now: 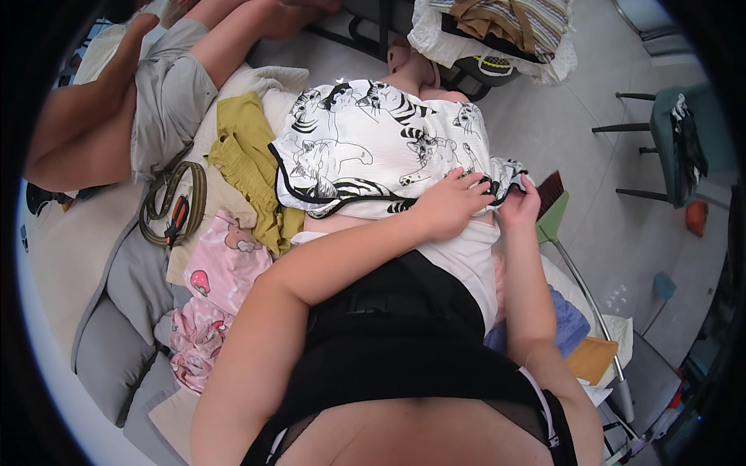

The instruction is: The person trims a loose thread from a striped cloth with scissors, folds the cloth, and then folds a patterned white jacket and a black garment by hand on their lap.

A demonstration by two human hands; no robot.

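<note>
A white cat-print cloth (365, 147) with black edging lies across the seated person's lap, just above the middle of the view toward 12 o'clock. The left hand (454, 208) rests on its lower right part, between 2 and 3 o'clock from the centre, palm down, with the fingers slightly apart and nearly straight; they lie on the cloth without gripping it. Just beside it and farther out in the same direction, the right hand (521, 206) has its fingers bent in and nearly closed, pinching the cloth's gathered, black-edged corner. Beyond the right hand, near 3 o'clock, are the dark red bristles and green head of a broom (549, 221), its pole slanting down toward 4 o'clock. A blue cloth (571, 318) also lies at 4 o'clock, near the right forearm. Mustard clothes (242, 151) touch the cat-print cloth's left side at 10 o'clock, and pink printed clothes (225, 264) lie below them, between 8 and 9. Near 9 o'clock a coiled belt (198, 203) lies around an orange-and-black tool (179, 219). Another person in grey shorts (172, 97) sits between 10 and 11 o'clock; a pile of folded clothes (505, 31) stands at 1.
</note>
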